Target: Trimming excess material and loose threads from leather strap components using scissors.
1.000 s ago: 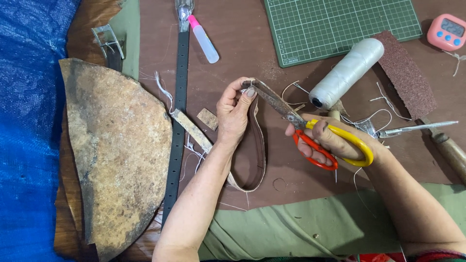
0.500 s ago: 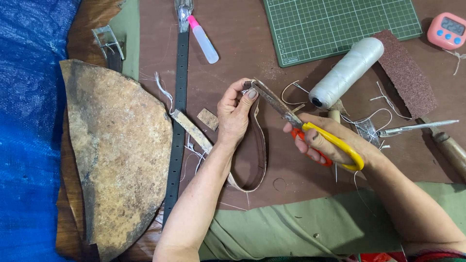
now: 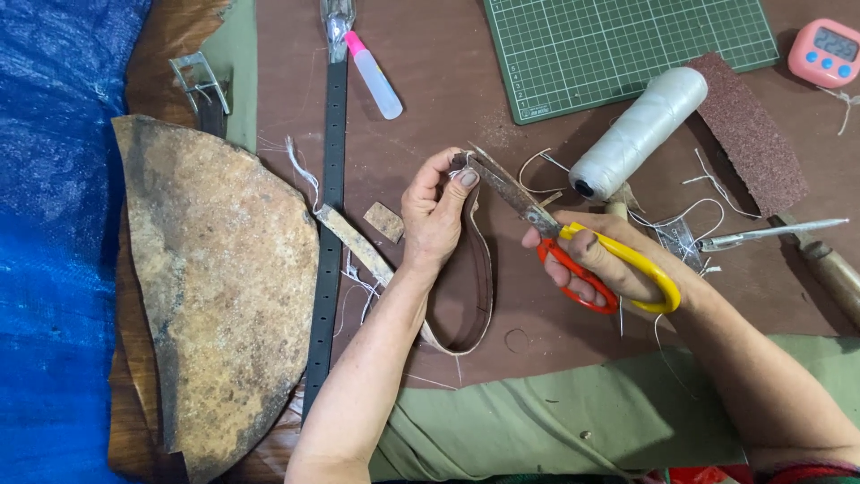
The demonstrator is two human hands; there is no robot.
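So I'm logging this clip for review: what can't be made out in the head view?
- Where the rusty blades of the yellow and red scissors meet the looped brown leather strap: the left hand covers the strap's end.
- The right hand hides part of the scissor handles.
- Wooden-handled tool: cut off by the right edge.
- Pink timer: digits too small.
- Green cutting mat: cut off at the top.

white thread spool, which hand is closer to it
Right. The right hand, holding the scissors, sits just below the white thread spool; the left hand is farther off to its left.
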